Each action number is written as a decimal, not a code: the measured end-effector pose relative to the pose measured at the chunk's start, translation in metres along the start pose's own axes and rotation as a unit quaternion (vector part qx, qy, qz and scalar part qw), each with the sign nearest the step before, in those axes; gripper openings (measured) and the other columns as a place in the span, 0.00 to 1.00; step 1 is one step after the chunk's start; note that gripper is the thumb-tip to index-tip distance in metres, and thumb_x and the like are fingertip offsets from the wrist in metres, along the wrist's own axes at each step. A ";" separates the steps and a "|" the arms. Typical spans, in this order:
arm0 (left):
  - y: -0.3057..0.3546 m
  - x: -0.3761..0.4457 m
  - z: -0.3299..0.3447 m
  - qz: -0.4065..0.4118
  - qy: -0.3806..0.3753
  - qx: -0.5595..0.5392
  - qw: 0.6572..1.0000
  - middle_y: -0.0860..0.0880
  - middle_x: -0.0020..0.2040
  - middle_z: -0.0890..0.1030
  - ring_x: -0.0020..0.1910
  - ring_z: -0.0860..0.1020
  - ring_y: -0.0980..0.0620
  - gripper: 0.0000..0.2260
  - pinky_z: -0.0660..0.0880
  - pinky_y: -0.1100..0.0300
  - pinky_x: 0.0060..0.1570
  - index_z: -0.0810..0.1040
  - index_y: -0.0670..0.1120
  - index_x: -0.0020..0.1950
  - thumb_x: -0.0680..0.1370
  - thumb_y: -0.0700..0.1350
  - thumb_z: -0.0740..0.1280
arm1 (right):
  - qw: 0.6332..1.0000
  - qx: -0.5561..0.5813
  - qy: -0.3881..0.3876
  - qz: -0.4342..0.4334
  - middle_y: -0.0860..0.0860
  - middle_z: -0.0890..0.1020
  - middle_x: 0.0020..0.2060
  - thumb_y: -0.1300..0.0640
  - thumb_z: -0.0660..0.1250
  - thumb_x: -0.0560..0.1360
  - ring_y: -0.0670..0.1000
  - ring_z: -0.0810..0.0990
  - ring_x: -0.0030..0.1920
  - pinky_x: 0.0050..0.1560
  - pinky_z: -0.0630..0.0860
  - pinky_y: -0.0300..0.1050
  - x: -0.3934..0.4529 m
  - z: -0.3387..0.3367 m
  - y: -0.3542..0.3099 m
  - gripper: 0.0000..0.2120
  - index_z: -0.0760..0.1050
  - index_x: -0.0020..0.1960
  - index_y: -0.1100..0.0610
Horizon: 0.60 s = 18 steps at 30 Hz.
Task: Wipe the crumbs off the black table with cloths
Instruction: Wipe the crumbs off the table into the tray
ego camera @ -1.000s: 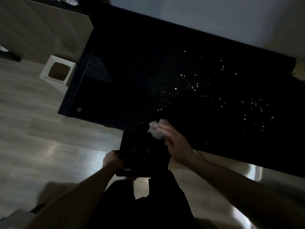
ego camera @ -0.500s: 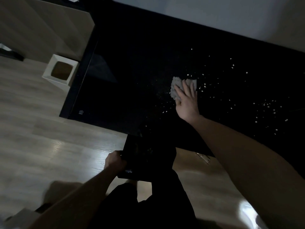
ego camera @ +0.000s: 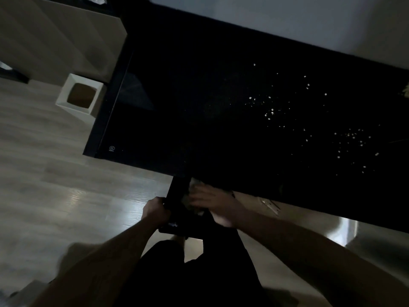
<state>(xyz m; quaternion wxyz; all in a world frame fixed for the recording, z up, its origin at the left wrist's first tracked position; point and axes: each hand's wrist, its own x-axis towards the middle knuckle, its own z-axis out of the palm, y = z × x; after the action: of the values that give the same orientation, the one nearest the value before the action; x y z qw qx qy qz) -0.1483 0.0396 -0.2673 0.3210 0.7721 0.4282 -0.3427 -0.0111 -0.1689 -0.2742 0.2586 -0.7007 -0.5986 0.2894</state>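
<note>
The black table (ego camera: 199, 96) fills the upper middle of the view, with pale crumbs (ego camera: 270, 111) scattered over its right half. My left hand (ego camera: 155, 210) grips the left edge of a dark flat tray (ego camera: 179, 196) held just below the table's near edge. Over the tray, at the table's edge, my right hand (ego camera: 212, 202) holds a light cloth (ego camera: 195, 181), which is mostly hidden under the fingers.
A white square bin (ego camera: 79, 94) with a brown inside stands on the wooden floor left of the table. A beige cabinet (ego camera: 55, 36) is behind it. A pale wall runs along the table's far side. My dark-clothed legs are below the tray.
My right hand has pulled the cloth from the middle of the table back to the near edge, over the tray. The crumbs near the middle are fewer. The left hand has stayed on the tray.
</note>
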 end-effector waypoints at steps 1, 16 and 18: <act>0.000 -0.001 -0.001 0.003 -0.001 0.000 1.000 0.44 0.48 0.86 0.49 0.83 0.42 0.12 0.76 0.58 0.42 0.84 0.49 0.54 0.73 0.43 0.67 | 0.999 0.028 -0.022 0.009 0.50 0.69 0.77 0.58 0.62 0.81 0.41 0.51 0.81 0.81 0.55 0.46 -0.012 0.004 -0.009 0.22 0.71 0.75 0.50; -0.005 0.003 -0.007 0.014 -0.010 0.019 1.000 0.44 0.50 0.86 0.49 0.83 0.44 0.15 0.77 0.58 0.44 0.84 0.49 0.58 0.73 0.42 0.68 | 0.928 -0.025 0.289 0.232 0.51 0.66 0.79 0.64 0.55 0.83 0.56 0.60 0.81 0.79 0.61 0.57 0.067 -0.150 0.074 0.23 0.70 0.76 0.55; -0.005 0.005 -0.006 0.012 -0.015 0.025 1.000 0.44 0.49 0.86 0.48 0.83 0.44 0.14 0.73 0.59 0.41 0.84 0.48 0.57 0.73 0.42 0.68 | 0.925 -0.042 0.274 0.261 0.48 0.64 0.80 0.64 0.55 0.83 0.57 0.56 0.81 0.81 0.58 0.53 0.093 -0.168 0.093 0.24 0.68 0.77 0.52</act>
<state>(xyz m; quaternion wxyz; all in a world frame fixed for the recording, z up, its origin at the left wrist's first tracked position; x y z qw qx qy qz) -0.1496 0.0491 -0.2687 0.3123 0.7796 0.4053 -0.3611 0.1840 -0.0936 -0.2320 0.2980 -0.8943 -0.3121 0.1183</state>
